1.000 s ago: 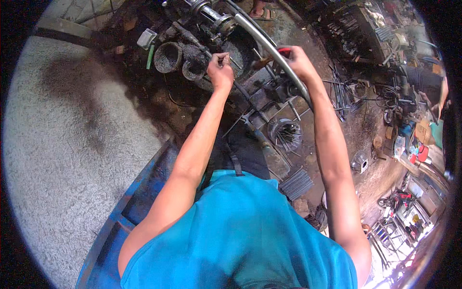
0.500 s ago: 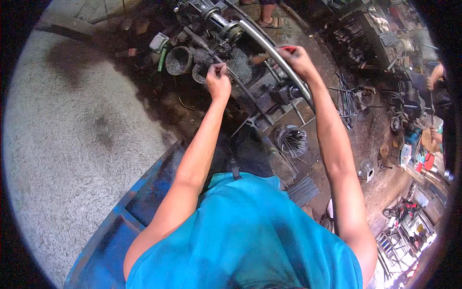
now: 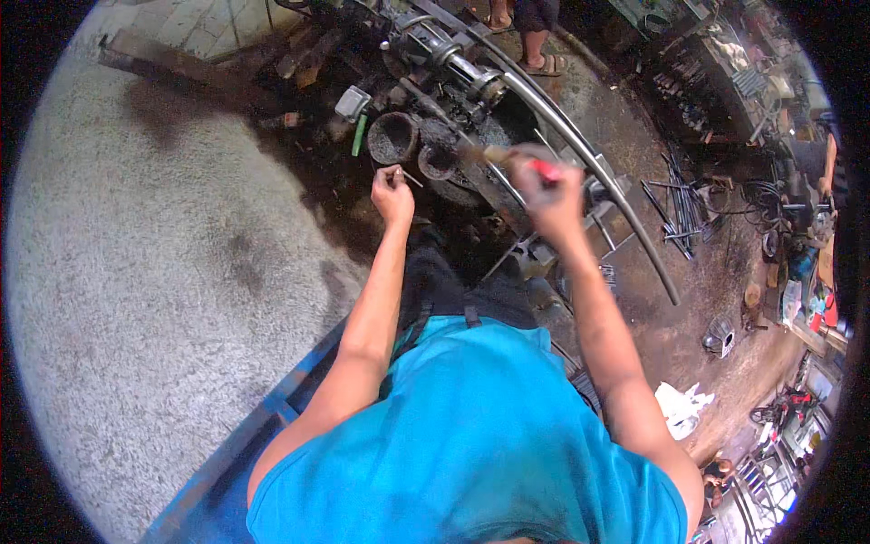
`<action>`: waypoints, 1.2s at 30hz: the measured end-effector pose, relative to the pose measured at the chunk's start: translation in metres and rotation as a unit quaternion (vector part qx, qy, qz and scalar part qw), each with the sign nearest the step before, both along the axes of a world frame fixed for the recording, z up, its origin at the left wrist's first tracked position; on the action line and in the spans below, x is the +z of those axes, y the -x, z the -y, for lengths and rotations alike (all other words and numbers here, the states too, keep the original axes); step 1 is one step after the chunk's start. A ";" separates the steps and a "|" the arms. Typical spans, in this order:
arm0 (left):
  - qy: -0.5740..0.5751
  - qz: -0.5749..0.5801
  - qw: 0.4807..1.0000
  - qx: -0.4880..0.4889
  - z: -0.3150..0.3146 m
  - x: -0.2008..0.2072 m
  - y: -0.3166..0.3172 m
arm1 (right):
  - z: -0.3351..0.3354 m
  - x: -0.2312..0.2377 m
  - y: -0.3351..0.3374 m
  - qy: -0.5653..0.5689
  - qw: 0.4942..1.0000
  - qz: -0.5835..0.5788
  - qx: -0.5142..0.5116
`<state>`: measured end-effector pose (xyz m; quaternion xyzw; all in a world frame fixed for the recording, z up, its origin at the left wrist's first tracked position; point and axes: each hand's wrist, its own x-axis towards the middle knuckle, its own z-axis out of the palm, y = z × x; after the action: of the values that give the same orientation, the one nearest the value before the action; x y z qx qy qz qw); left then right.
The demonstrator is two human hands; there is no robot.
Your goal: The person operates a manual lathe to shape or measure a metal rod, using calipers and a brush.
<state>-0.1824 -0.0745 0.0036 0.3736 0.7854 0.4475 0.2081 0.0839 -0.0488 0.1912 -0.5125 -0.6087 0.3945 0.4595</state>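
Observation:
My left hand [image 3: 393,195] is closed in a pinch beside the round containers, and a short thin rod [image 3: 413,180] sticks out at its fingertips. Smeared by motion, my right hand [image 3: 549,189] is wrapped round a red-handled tool [image 3: 545,169]. The tool's tan and dark end [image 3: 495,154] points left, looking like a brush, though the blur hides its exact kind. Just beyond that hand, a long curved metal tube [image 3: 594,161] runs from a clamping machine [image 3: 453,56] down to the right.
Grey chips fill a round pot [image 3: 392,138], with a smaller pot [image 3: 438,162] beside it. A green-handled tool [image 3: 359,134] lies to their left. Loose rods [image 3: 684,208] lie on the floor at right. Another person's sandalled foot [image 3: 548,64] stands beyond the machine. A blue metal frame [image 3: 276,405] is near my left side.
The view has shifted, so the machine and pots sit farther right. My right hand has come off the curved tube toward me, with the red-handled tool. My left hand has drawn back beside the pots.

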 end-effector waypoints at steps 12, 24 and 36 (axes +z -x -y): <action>-0.146 -0.144 0.890 -0.408 -0.097 0.047 0.034 | 0.017 -0.123 0.111 0.239 0.931 -0.053 -0.270; -0.105 -0.172 0.838 -0.508 -0.101 0.044 0.067 | 0.020 -0.098 0.157 0.214 0.912 -0.133 -0.323; 0.006 -0.206 0.910 -0.360 -0.067 0.047 0.157 | 0.050 -0.185 0.195 0.307 0.913 -0.063 -0.261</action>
<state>-0.3392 -0.0076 0.0502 0.7135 0.6259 0.2503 0.1913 -0.1116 -0.0991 0.0066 -0.7430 -0.2718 0.4595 0.4037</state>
